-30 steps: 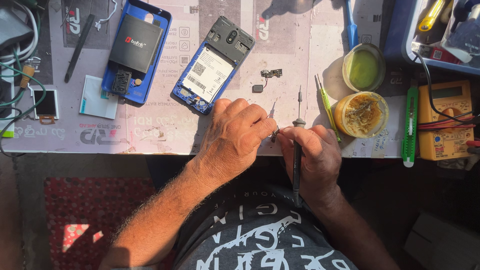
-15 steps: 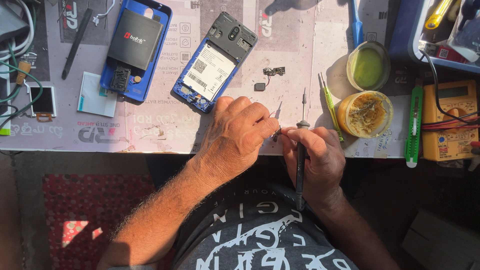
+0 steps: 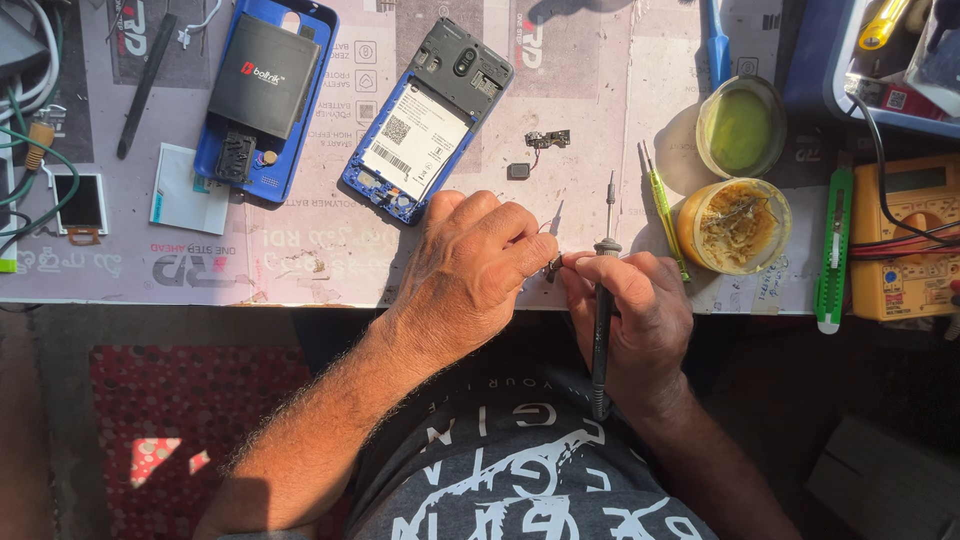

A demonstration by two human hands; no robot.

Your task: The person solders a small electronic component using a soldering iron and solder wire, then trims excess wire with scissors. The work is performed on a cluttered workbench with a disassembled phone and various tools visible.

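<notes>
2 hands work at the near edge of the work mat. The right hand is wrapped around a soldering iron, a slim black rod with a thin metal tip; its long axis runs 6 to 12 o'clock, tip pointing away toward 12. The left hand, knuckles up and fingers curled, pinches a small dark part just beside the iron. Farther off, at 11 o'clock, an opened blue phone lies tilted; at 2 o'clock sit 2 round tins.
</notes>
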